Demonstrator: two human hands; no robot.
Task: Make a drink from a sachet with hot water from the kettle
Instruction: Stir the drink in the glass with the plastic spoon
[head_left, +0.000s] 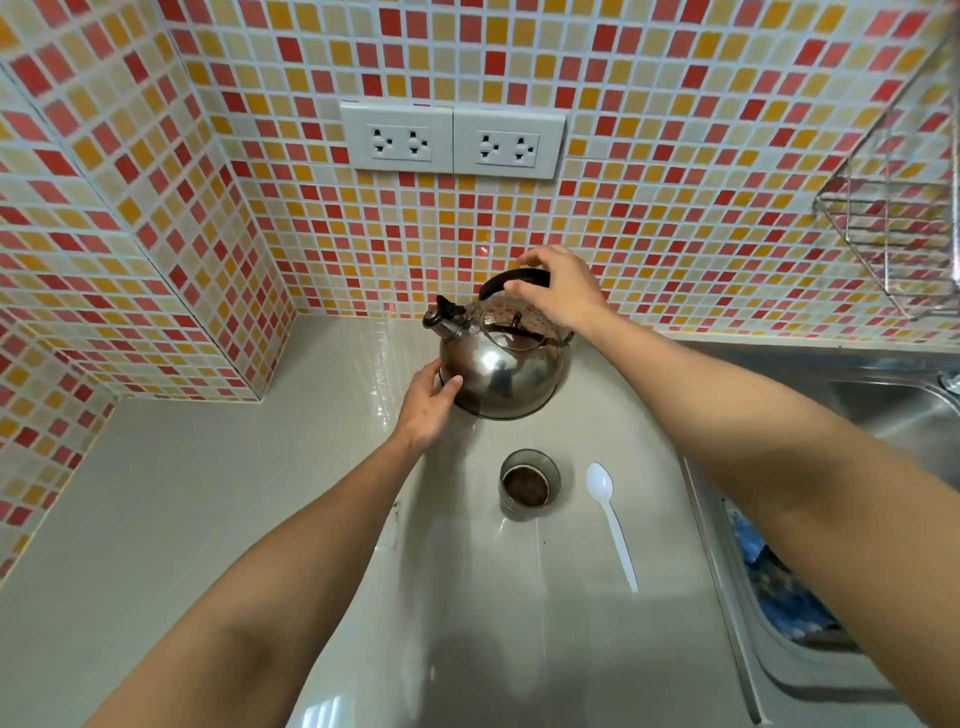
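The right hand (558, 291) is over the top of the kettle (501, 364), its fingers curled around the black handle (511, 279) near the handle's right end. The left hand (431, 405) lies against the lower left side of the kettle's round steel body, fingers loosely spread and the thumb touching the metal; it presses rather than pinches. Both forearms are bare.

The kettle stands upright on the pale grey desk (208, 493), close to the back wall, with its capped spout (441, 318) pointing left. No brand or writing can be read on it.

Just in front of the kettle, nearer the person, a small glass (530, 483) stands upright on the desk with dark brown powder at its bottom. A white plastic spoon (613, 522) lies just to the right of the glass, not touching it, bowl away from the person and handle toward them.

To the right the desk meets a steel sink (883, 410), and something blue shows below the desk's right edge, too unclear to name. A wire rack (898, 208) hangs on the wall at upper right. The wall is covered with small red, orange and cream tiles (156, 156), and two white double sockets (452, 137) sit side by side above the kettle, nothing plugged in. No labels or lettering are legible anywhere.
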